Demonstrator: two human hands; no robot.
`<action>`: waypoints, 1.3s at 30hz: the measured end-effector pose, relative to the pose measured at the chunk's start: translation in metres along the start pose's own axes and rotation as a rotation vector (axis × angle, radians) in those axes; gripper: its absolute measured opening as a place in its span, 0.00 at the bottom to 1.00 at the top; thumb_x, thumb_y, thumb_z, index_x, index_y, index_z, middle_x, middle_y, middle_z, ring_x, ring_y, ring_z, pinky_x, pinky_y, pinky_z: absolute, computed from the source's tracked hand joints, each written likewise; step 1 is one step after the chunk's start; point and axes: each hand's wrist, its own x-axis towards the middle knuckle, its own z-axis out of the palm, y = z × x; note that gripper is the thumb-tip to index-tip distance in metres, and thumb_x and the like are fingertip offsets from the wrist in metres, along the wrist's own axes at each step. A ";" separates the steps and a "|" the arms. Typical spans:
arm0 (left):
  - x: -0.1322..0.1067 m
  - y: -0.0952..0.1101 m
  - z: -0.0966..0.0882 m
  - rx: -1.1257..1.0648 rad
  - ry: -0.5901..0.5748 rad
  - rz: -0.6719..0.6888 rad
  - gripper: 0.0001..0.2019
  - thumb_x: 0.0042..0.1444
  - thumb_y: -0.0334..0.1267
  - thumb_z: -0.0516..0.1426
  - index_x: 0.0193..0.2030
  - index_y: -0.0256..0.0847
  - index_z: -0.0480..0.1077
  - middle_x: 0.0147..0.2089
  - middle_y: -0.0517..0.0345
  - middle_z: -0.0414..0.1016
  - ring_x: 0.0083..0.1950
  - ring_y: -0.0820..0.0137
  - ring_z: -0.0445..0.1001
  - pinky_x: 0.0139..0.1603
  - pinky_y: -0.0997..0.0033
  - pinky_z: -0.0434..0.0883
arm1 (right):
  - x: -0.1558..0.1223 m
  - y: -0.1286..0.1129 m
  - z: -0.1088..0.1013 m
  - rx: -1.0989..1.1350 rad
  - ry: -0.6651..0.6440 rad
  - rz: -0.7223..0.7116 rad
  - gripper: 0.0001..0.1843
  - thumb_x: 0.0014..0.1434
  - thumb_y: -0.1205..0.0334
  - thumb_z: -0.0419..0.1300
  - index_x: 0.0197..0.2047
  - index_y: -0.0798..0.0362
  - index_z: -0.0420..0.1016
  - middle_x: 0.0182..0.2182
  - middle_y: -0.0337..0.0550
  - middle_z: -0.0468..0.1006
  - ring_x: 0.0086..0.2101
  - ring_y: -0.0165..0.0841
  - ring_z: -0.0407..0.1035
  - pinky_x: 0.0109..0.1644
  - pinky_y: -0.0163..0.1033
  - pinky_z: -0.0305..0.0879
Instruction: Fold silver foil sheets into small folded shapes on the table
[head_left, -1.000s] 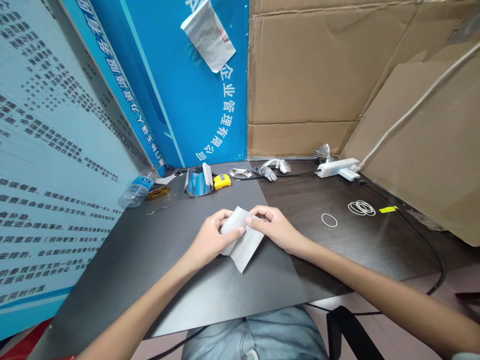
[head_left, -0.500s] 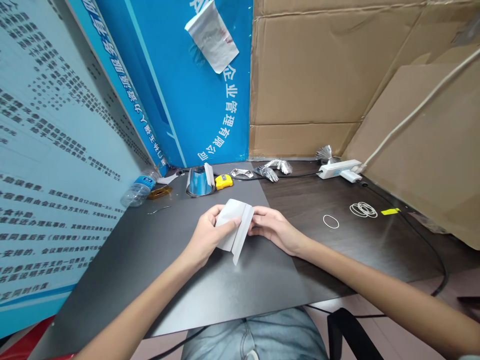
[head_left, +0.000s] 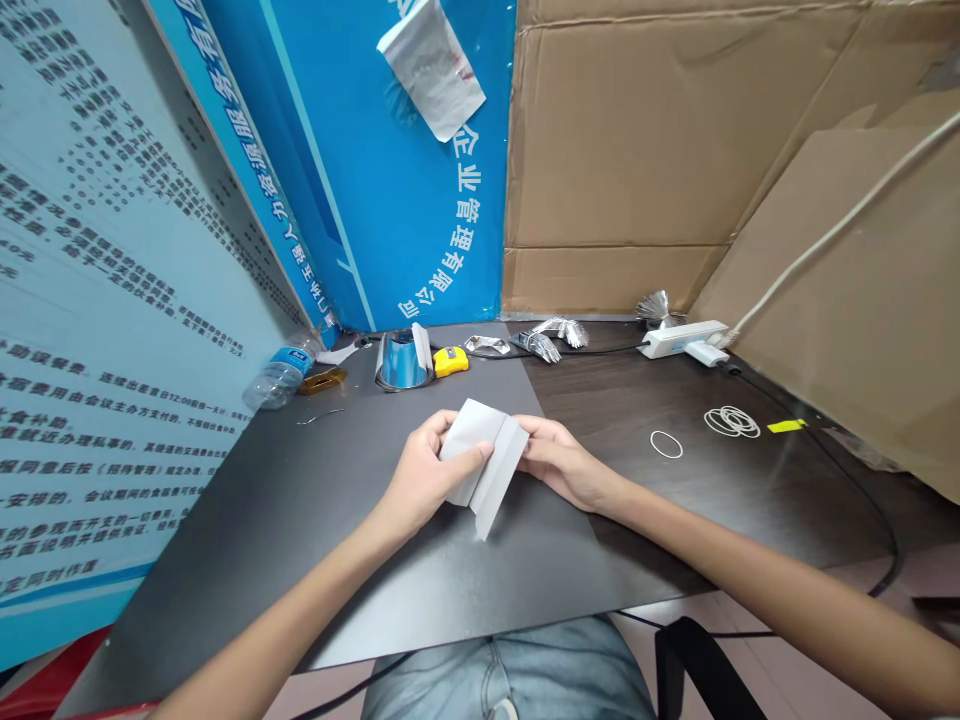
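Note:
A pale grey folded sheet [head_left: 474, 440], stiff like thin card or foil, is held above the dark desk in front of me. A crease runs down it, and a narrower flap stands out on its right side. My left hand [head_left: 429, 465] pinches the sheet, thumb across the front and the other fingers behind it. On the right edge, my right hand [head_left: 559, 460] grips the flap with bent fingers; its fingertips are partly hidden behind the sheet.
At the back stand a blue shiny roll [head_left: 405, 362], a yellow tape measure [head_left: 451, 361], silver fringed pieces [head_left: 541, 345] and a white power strip [head_left: 684, 340]. White rubber bands [head_left: 731, 421] lie right, a plastic bottle [head_left: 279, 378] left. Cardboard [head_left: 615, 150] walls the back.
The flap on the sheet's right side is folded out wider than before. Both hands and the sheet have shifted slightly right in view, as has the whole scene a little.

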 end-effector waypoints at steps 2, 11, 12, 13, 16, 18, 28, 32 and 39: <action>0.000 0.001 0.000 0.000 -0.007 0.001 0.21 0.56 0.49 0.70 0.49 0.39 0.73 0.43 0.56 0.79 0.40 0.68 0.76 0.40 0.72 0.71 | 0.000 0.000 0.001 -0.030 0.008 0.017 0.18 0.59 0.52 0.73 0.49 0.51 0.84 0.42 0.44 0.82 0.40 0.34 0.74 0.52 0.41 0.71; -0.004 0.000 0.001 0.108 0.030 0.092 0.16 0.59 0.47 0.67 0.47 0.39 0.73 0.42 0.56 0.80 0.41 0.66 0.77 0.41 0.72 0.70 | 0.000 0.005 -0.002 -0.097 -0.023 -0.040 0.17 0.60 0.50 0.73 0.48 0.50 0.84 0.42 0.42 0.81 0.42 0.34 0.73 0.53 0.40 0.69; -0.005 0.000 0.002 0.127 0.033 0.111 0.16 0.59 0.46 0.67 0.47 0.39 0.73 0.43 0.56 0.80 0.42 0.66 0.77 0.42 0.72 0.70 | 0.001 0.006 -0.002 -0.114 -0.002 -0.049 0.16 0.60 0.51 0.73 0.46 0.50 0.84 0.41 0.42 0.81 0.41 0.33 0.73 0.52 0.40 0.69; -0.005 0.000 0.002 0.139 0.033 0.129 0.15 0.60 0.46 0.66 0.47 0.39 0.73 0.43 0.56 0.80 0.43 0.65 0.77 0.43 0.72 0.70 | 0.001 0.007 -0.002 -0.125 0.023 -0.052 0.15 0.61 0.51 0.73 0.45 0.51 0.84 0.39 0.42 0.80 0.40 0.33 0.73 0.52 0.40 0.69; -0.005 -0.001 0.002 0.145 0.029 0.142 0.14 0.61 0.45 0.65 0.49 0.40 0.74 0.45 0.56 0.81 0.46 0.64 0.78 0.44 0.72 0.70 | 0.003 0.010 0.001 -0.119 0.086 -0.039 0.15 0.62 0.48 0.71 0.43 0.52 0.84 0.38 0.42 0.80 0.38 0.33 0.72 0.51 0.42 0.69; -0.004 -0.001 0.002 0.133 0.030 0.119 0.15 0.61 0.45 0.65 0.49 0.40 0.74 0.46 0.55 0.81 0.46 0.64 0.78 0.44 0.71 0.71 | 0.003 0.009 0.003 -0.085 0.114 -0.016 0.17 0.61 0.46 0.72 0.42 0.52 0.85 0.38 0.43 0.81 0.39 0.33 0.73 0.50 0.42 0.70; -0.004 0.004 0.003 0.048 -0.059 0.083 0.17 0.65 0.52 0.62 0.48 0.39 0.74 0.46 0.51 0.83 0.44 0.64 0.79 0.45 0.70 0.71 | 0.003 0.008 0.003 -0.128 0.140 -0.015 0.16 0.63 0.46 0.69 0.40 0.52 0.85 0.42 0.44 0.79 0.41 0.35 0.72 0.52 0.44 0.70; -0.003 -0.003 0.003 0.157 -0.020 0.120 0.17 0.61 0.47 0.66 0.51 0.40 0.74 0.47 0.53 0.82 0.47 0.62 0.79 0.47 0.69 0.71 | 0.002 0.006 0.005 -0.166 0.171 -0.066 0.14 0.62 0.48 0.70 0.39 0.50 0.85 0.42 0.42 0.78 0.43 0.35 0.71 0.54 0.43 0.68; -0.001 -0.010 0.003 0.195 -0.002 0.116 0.16 0.62 0.49 0.65 0.50 0.40 0.75 0.42 0.56 0.79 0.42 0.66 0.76 0.40 0.72 0.68 | 0.001 -0.003 0.008 -0.233 0.295 -0.106 0.16 0.57 0.47 0.74 0.41 0.51 0.85 0.36 0.41 0.80 0.36 0.33 0.71 0.47 0.41 0.67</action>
